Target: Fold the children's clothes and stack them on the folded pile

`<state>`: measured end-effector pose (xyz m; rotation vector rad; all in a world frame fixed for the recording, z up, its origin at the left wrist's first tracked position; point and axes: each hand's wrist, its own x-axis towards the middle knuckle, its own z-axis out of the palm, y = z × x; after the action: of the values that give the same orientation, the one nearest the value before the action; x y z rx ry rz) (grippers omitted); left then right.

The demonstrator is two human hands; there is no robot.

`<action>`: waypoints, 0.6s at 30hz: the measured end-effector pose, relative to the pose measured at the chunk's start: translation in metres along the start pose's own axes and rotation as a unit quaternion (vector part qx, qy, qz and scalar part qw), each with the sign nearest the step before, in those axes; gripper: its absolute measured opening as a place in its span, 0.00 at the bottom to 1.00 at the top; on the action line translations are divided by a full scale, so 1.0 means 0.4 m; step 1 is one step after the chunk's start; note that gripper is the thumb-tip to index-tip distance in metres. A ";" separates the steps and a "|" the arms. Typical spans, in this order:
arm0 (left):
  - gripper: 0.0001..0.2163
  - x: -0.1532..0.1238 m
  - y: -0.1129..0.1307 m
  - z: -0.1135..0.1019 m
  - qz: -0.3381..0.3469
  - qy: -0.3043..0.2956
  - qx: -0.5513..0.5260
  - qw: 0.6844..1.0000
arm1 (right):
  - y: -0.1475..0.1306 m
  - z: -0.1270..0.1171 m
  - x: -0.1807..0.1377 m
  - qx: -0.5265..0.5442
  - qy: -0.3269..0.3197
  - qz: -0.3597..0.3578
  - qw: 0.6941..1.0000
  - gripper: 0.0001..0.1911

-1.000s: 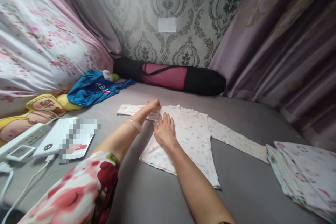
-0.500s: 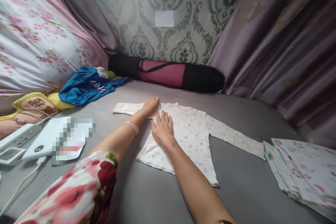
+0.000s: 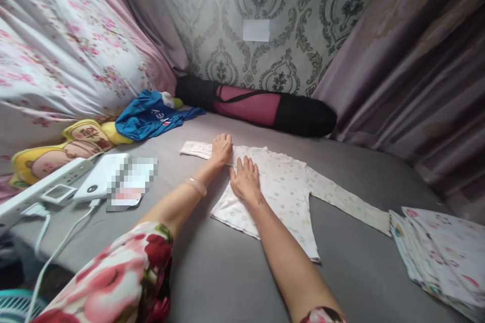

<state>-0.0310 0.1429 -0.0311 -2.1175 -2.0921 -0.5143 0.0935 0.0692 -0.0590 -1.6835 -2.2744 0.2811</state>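
A small white long-sleeved shirt (image 3: 284,186) with a faint coloured print lies spread flat on the grey bed sheet (image 3: 200,272). One sleeve reaches left and the other slants out to the right. At the left shoulder, my left hand (image 3: 222,149) has its fingers curled down on the base of the sleeve; the fingertips are partly hidden. My right hand (image 3: 245,179) rests flat on the left side of the shirt's chest, fingers stretched out. Beyond the right cuff sits a stack of folded printed cloths (image 3: 443,252).
Along the patterned wall lies a long black and maroon bag (image 3: 246,106). To the left are a blue cloth (image 3: 151,116), a yellow plush cushion (image 3: 71,149), a power strip (image 3: 71,176), a white device (image 3: 100,176) and a white cable (image 3: 64,245). Curtains hang on both sides.
The view has swung left, so things appear further right. My left hand has turned, its fingers now curled over the sleeve base. My right hand stays flat on the shirt.
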 end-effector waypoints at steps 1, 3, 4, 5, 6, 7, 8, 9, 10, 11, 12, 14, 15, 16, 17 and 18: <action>0.11 -0.022 -0.005 -0.016 -0.022 0.000 -0.003 1.000 | 0.001 0.000 0.000 0.004 0.005 -0.002 1.000 0.32; 0.12 -0.073 -0.020 -0.045 -0.051 -0.008 -0.015 0.999 | 0.004 -0.003 0.002 0.017 0.026 -0.005 1.000 0.31; 0.11 -0.100 -0.028 -0.057 -0.057 -0.019 -0.023 0.998 | 0.006 -0.006 0.003 0.023 0.036 -0.006 0.999 0.29; 0.11 -0.127 -0.036 -0.066 -0.060 -0.036 -0.035 0.997 | 0.009 -0.011 0.005 0.026 0.042 -0.008 0.999 0.27; 0.10 -0.154 -0.042 -0.074 -0.062 -0.057 -0.050 0.995 | 0.012 -0.016 0.007 0.026 0.042 -0.011 0.999 0.25; 0.10 -0.179 -0.047 -0.080 -0.064 -0.080 -0.068 0.992 | 0.016 -0.022 0.008 0.022 0.036 -0.016 0.999 0.24; 0.09 -0.202 -0.049 -0.085 -0.063 -0.101 -0.086 0.989 | 0.019 -0.029 0.008 0.015 0.022 -0.024 0.999 0.23; 0.09 -0.223 -0.050 -0.089 -0.060 -0.117 -0.101 0.986 | 0.022 -0.035 0.005 0.007 0.002 -0.033 0.999 0.23; 0.09 -0.242 -0.050 -0.091 -0.056 -0.128 -0.113 0.984 | 0.024 -0.041 -0.001 0.000 -0.020 -0.039 0.999 0.24; 0.09 -0.258 -0.050 -0.093 -0.049 -0.134 -0.120 0.982 | 0.025 -0.045 -0.010 -0.006 -0.043 -0.042 0.998 0.26; 0.09 -0.272 -0.049 -0.093 -0.041 -0.136 -0.123 0.982 | 0.025 -0.049 -0.022 -0.010 -0.063 -0.042 0.997 0.29; 0.11 -0.291 -0.050 -0.092 -0.024 -0.132 -0.126 0.983 | 0.019 -0.051 -0.053 -0.014 -0.086 -0.037 0.995 0.32; 0.11 -0.298 -0.052 -0.090 -0.018 -0.129 -0.127 0.983 | 0.014 -0.050 -0.070 -0.016 -0.088 -0.036 0.995 0.33; 0.12 -0.302 -0.054 -0.088 -0.011 -0.126 -0.128 0.984 | 0.007 -0.049 -0.087 -0.018 -0.087 -0.036 0.995 0.33; 0.13 -0.305 -0.057 -0.086 -0.006 -0.124 -0.129 0.984 | 0.000 -0.047 -0.104 -0.020 -0.084 -0.037 0.996 0.33; 0.14 -0.307 -0.059 -0.085 -0.002 -0.124 -0.129 0.984 | -0.009 -0.046 -0.119 -0.021 -0.082 -0.036 0.996 0.34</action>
<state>-0.0580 0.0166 -0.0424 -2.4322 -2.2681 -0.5783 0.1094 0.0223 -0.0462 -1.6500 -2.4697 0.3692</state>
